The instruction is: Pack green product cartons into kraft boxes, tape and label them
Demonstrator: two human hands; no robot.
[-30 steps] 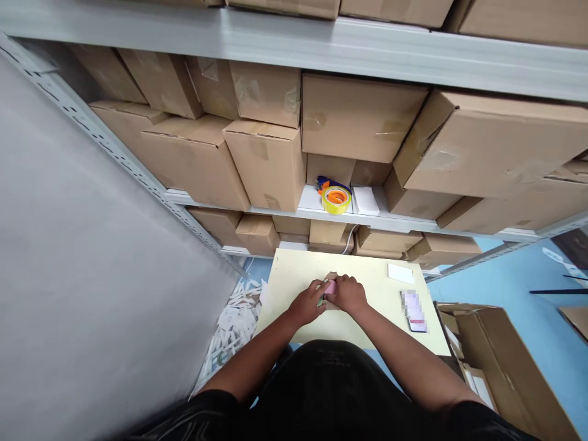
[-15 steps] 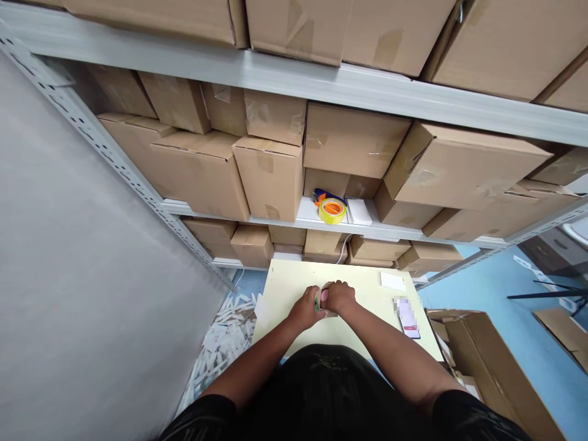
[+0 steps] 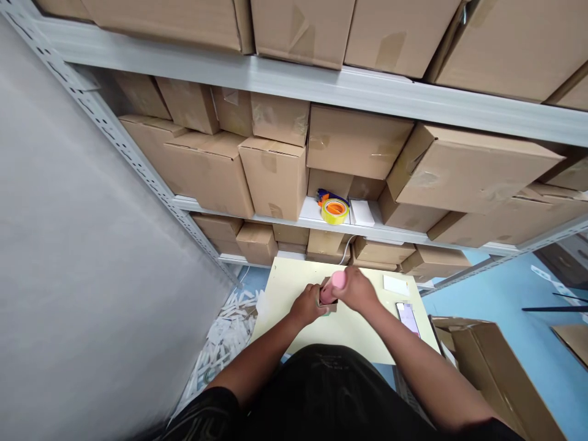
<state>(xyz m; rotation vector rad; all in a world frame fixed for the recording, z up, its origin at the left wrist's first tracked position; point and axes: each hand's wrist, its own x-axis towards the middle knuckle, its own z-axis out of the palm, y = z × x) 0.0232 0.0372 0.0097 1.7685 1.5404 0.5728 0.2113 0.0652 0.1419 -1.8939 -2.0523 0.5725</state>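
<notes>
Both my hands meet over a pale yellow table [image 3: 294, 288]. My right hand [image 3: 357, 290] is closed around a pink rounded object [image 3: 337, 281] that stands half inside a small brown cardboard box [image 3: 327, 299]. My left hand [image 3: 307, 305] grips that small box from the left side and holds it on the table. A bit of green shows under the box.
A phone [image 3: 407, 316] and a white card [image 3: 395, 285] lie on the table's right part. A yellow tape roll [image 3: 334, 211] sits on the grey shelf rack among many cardboard boxes. White scraps [image 3: 225, 337] litter the blue floor left; an open carton [image 3: 487, 367] stands right.
The pink object has risen out of the small box, lifted by my right hand. My left hand has shifted to hold the box's side. The view tilted slightly.
</notes>
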